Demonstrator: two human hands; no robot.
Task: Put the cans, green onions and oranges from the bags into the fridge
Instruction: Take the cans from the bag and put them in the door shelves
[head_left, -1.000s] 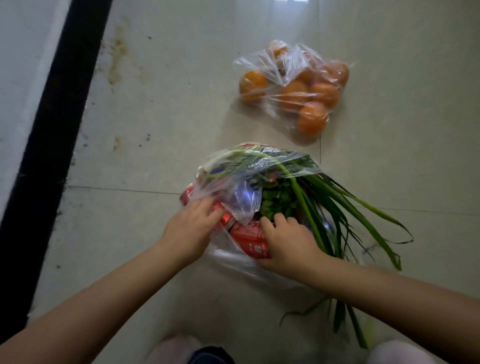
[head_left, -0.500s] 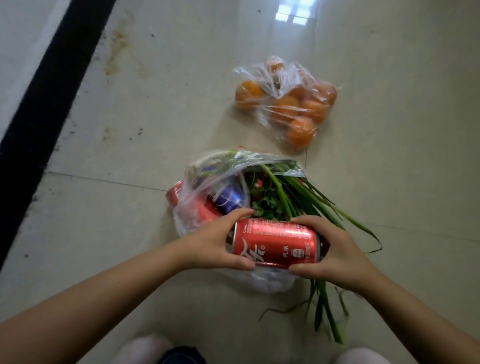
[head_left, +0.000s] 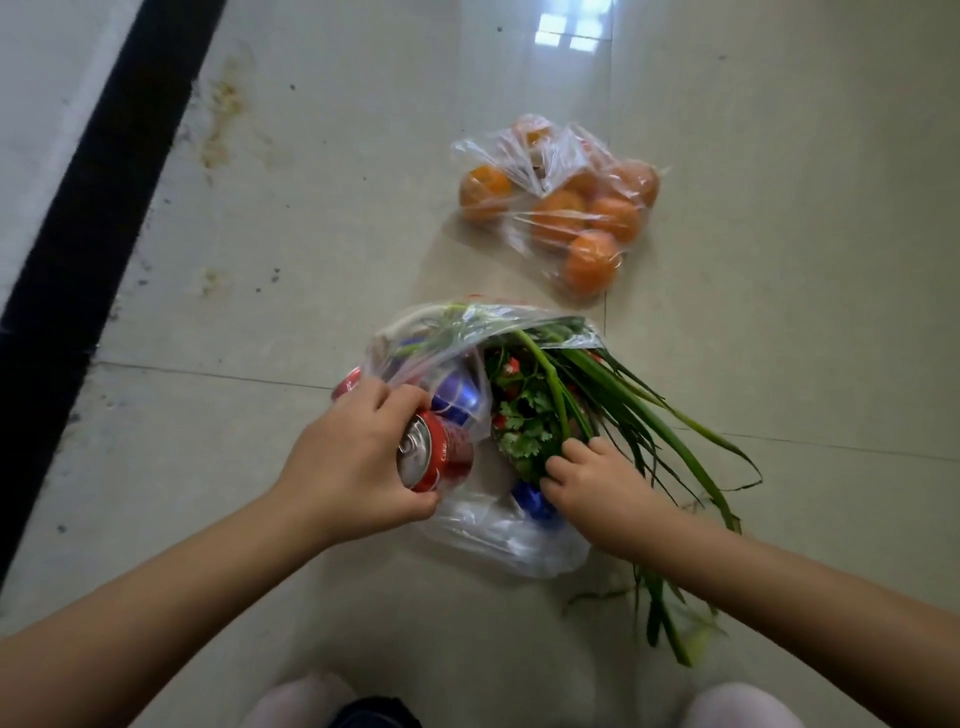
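Partly bag-hidden blue cans; left hand around red can, right hand fingers curled, grip unclear.

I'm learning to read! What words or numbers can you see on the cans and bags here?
"Coke": my best reading of small white letters on the side of the red can held by the left hand.
White script on another red can in the bag: too blurred to read.
Blue cans: no readable words.
Orange bag: no print visible.

Red can in left hand; green onions spilling from bag; bagged oranges beyond.
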